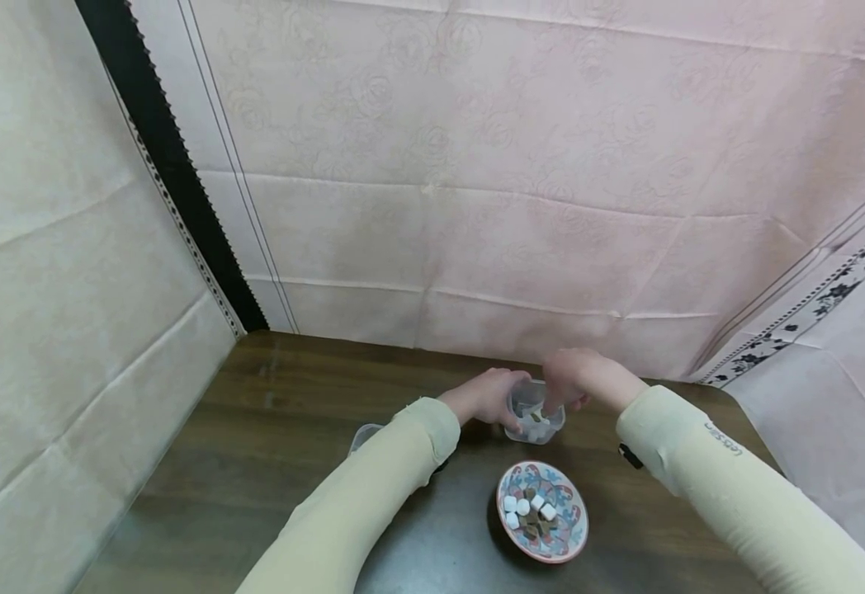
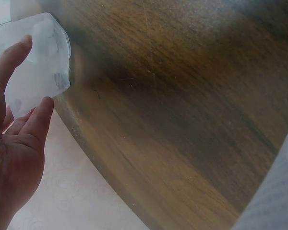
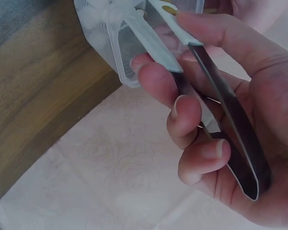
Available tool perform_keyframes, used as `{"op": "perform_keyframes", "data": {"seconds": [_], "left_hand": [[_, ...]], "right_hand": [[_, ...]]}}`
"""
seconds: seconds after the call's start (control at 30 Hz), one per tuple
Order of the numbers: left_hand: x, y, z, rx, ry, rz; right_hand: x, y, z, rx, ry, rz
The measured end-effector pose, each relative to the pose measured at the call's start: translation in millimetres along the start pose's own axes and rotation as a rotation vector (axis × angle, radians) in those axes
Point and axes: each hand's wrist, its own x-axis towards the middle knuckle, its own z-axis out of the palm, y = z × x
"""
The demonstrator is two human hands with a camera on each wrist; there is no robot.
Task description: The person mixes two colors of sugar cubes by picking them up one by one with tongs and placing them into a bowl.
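Observation:
In the head view my left hand (image 1: pixel 488 396) grips a clear plastic container (image 1: pixel 535 437) from its left side. The left wrist view has the thumb and fingers of that hand on opposite walls of the same container (image 2: pixel 38 72). With curled fingers, my right hand (image 1: pixel 574 375) holds small tongs (image 3: pixel 223 96), dark metal with white tips, seen in the right wrist view. Those tips reach inside the container, where pale pieces lie. Nearer me stands a patterned bowl (image 1: pixel 577 528) holding several white marshmallow-like pieces (image 1: pixel 512 503) and some brown ones.
Another clear container (image 1: pixel 364 433) is partly hidden behind my left forearm. The dark wooden table (image 1: pixel 254 462) ends close behind the gripped container, against a hanging pale cloth (image 1: pixel 432 206). More cloth (image 1: pixel 54 330) hangs along the left and right sides.

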Motion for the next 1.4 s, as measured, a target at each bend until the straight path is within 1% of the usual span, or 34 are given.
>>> {"op": "perform_keyframes", "data": {"seconds": [0.13,0.27,0.4,0.5,0.7,0.83,0.93,1.03,1.17,1.4], "left_hand": [[1.5,-1.4,2.8,-0.014,-0.001,-0.004],[1.9,-1.7,4.1,-0.019,0.002,-0.004],[1.4,-0.8,2.4,-0.011,0.008,-0.002],[1.4,-0.2,1.6,-0.009,0.01,0.005],[2.3,-1.5,3.3,-0.007,0.021,0.008],[1.8,-2.0,4.1,-0.006,0.032,0.004],[0.8,-1.8,4.5,-0.003,0.034,0.001],[0.0,-1.8,4.8,0.009,0.039,0.007],[-0.3,-2.0,5.1,0.02,0.046,0.016],[-1.0,-1.8,4.6,0.014,0.043,0.02]], "right_hand": [[1.3,-4.5,2.4,-0.001,0.0,-0.021],[1.9,-5.1,3.9,-0.024,0.018,-0.045],[-0.2,-1.6,3.0,-0.023,0.059,-0.065],[-6.1,3.3,1.6,-0.001,0.101,-0.103],[-23.4,15.0,0.8,0.06,0.212,-0.207],[-37.1,21.2,0.1,0.087,0.264,-0.234],[-47.8,26.4,0.2,0.107,0.288,-0.243],[-58.9,31.3,1.0,0.115,0.328,-0.28],[-75.3,35.9,3.1,0.135,0.354,-0.325],[-100.2,36.3,13.6,0.194,0.335,-0.382]]}}
